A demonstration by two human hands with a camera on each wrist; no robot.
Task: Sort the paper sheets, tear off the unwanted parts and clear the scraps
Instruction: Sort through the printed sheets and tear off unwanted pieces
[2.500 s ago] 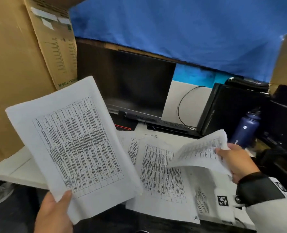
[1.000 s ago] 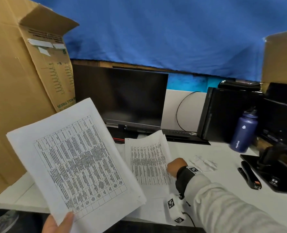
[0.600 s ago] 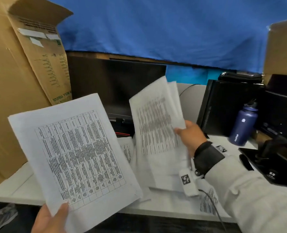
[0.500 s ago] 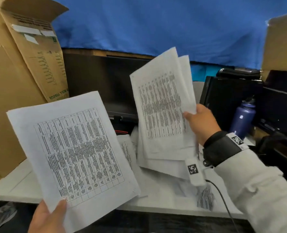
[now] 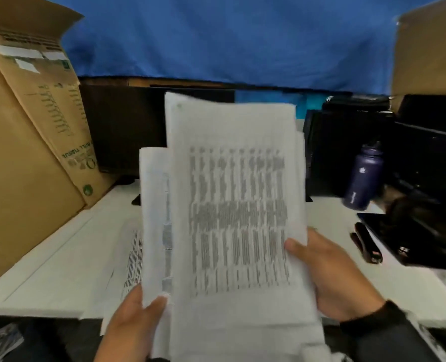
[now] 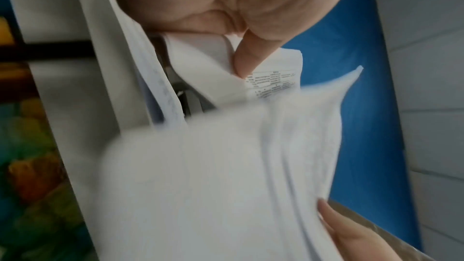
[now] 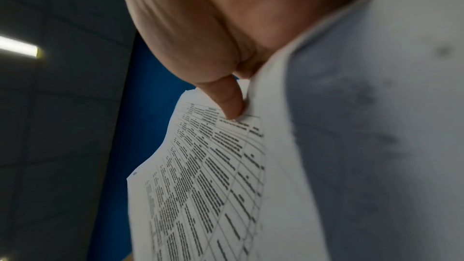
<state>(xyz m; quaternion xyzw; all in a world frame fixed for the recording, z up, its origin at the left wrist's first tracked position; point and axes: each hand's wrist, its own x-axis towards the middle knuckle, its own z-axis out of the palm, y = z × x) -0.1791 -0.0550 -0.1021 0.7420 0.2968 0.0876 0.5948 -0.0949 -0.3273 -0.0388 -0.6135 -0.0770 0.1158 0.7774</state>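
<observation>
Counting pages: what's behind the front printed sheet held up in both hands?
Behind the front printed sheet, a second white sheet sticks out left, and more edges show right. Their count is hidden.

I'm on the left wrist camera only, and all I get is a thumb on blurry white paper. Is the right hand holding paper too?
Observer: Yes. In the head view the right hand grips the right edge of the front stack of printed sheets, with its thumb on the printed face.
Operator: Where do the left-hand sheets sit against that stack?
Observer: The left hand holds the left-hand sheets just behind the front stack, and they stick out past its left edge.
Operator: Is anything lying on the desk?
Observer: At least one printed sheet lies on the white desk, left of the held paper. A black stapler lies off to the right.
</observation>
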